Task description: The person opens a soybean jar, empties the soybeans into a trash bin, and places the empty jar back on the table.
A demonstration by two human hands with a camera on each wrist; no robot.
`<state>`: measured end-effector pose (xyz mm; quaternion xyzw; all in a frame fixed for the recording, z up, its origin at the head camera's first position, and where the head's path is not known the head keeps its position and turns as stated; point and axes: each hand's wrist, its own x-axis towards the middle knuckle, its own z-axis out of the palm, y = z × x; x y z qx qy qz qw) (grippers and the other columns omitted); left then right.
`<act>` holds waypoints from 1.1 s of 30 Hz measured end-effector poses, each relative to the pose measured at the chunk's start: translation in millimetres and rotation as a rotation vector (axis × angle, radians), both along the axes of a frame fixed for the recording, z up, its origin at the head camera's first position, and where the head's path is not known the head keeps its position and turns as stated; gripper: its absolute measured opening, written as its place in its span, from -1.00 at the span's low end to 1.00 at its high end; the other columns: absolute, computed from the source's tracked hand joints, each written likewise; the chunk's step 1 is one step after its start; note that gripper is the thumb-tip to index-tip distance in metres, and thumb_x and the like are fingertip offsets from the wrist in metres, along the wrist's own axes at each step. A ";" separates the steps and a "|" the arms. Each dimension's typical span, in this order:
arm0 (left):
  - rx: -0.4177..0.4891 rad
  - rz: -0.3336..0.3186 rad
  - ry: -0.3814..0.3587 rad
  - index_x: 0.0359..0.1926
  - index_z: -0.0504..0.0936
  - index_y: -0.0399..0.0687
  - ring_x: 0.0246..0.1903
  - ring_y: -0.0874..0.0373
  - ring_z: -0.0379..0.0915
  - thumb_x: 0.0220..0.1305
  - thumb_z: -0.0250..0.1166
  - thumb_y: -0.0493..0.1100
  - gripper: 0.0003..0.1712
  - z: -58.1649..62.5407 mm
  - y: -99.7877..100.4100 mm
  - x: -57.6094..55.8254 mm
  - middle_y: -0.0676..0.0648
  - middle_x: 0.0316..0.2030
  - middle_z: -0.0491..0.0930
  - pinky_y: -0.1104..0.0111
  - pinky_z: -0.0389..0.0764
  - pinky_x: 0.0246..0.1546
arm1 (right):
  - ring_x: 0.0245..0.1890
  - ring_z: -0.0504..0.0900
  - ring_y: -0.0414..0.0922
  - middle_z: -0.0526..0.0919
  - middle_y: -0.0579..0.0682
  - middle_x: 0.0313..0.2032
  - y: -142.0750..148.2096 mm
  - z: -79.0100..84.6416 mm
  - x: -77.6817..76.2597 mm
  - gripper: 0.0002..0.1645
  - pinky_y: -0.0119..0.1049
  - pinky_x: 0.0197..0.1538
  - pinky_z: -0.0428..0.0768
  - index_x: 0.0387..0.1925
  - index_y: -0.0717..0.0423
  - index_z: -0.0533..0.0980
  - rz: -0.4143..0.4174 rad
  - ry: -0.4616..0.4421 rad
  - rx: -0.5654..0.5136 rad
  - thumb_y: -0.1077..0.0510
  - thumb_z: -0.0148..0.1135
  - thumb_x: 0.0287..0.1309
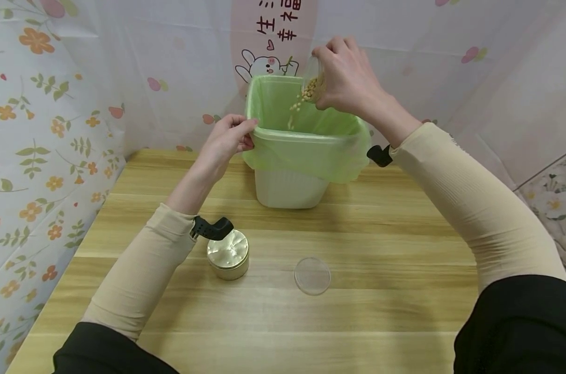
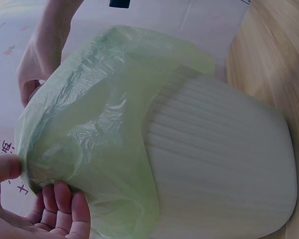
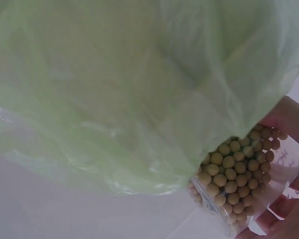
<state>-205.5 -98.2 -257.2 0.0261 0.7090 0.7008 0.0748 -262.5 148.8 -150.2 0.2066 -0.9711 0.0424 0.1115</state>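
Note:
A white trash bin (image 1: 290,189) stands at the back of the table, lined with a pale green plastic bag (image 1: 306,153) folded over its rim. My left hand (image 1: 229,137) pinches the bag-covered rim at the left corner, with the thumb above and the fingers beneath. Over the bin's right side, my right hand (image 1: 350,78) grips a clear plastic jar (image 1: 313,68) tipped toward the opening. Soybeans (image 1: 309,91) spill from its mouth and drop into the bin. In the right wrist view many soybeans (image 3: 234,174) still fill the tilted jar, partly behind the bag.
A round gold tin (image 1: 228,252) stands on the wooden table (image 1: 386,306) near my left forearm. Right of it lies a clear round lid (image 1: 312,276). Printed cloth (image 1: 171,62) hangs behind the bin and along the left side.

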 end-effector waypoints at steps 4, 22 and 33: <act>0.008 0.002 0.000 0.19 0.36 -0.17 -0.29 0.21 0.43 0.51 0.20 -0.02 -0.58 -0.2 -0.1 0.2 0.00 -0.20 0.43 0.38 0.52 0.00 | 0.36 0.24 0.22 0.37 0.25 0.37 -0.7 -0.4 0.1 0.21 0.20 0.41 0.28 0.54 0.16 0.20 -0.001 0.000 0.004 0.17 0.60 -0.16; 0.002 0.005 0.009 0.15 0.38 -0.15 -0.30 0.21 0.42 0.51 0.19 -0.02 -0.62 0.3 0.5 0.5 0.01 -0.21 0.42 0.36 0.52 0.03 | 0.38 0.23 0.23 0.36 0.25 0.38 1.2 -0.3 -0.8 0.21 0.19 0.46 0.24 0.54 0.16 0.19 0.005 -0.005 0.005 0.21 0.59 -0.16; 0.002 0.011 0.018 0.11 0.38 -0.12 -0.31 0.21 0.43 0.51 0.19 -0.02 -0.66 -1.7 1.0 1.7 0.01 -0.24 0.42 0.37 0.53 0.02 | 0.39 0.22 0.24 0.35 0.26 0.39 2.9 0.4 1.3 0.21 0.22 0.44 0.25 0.55 0.15 0.18 0.014 0.009 0.026 0.24 0.58 -0.15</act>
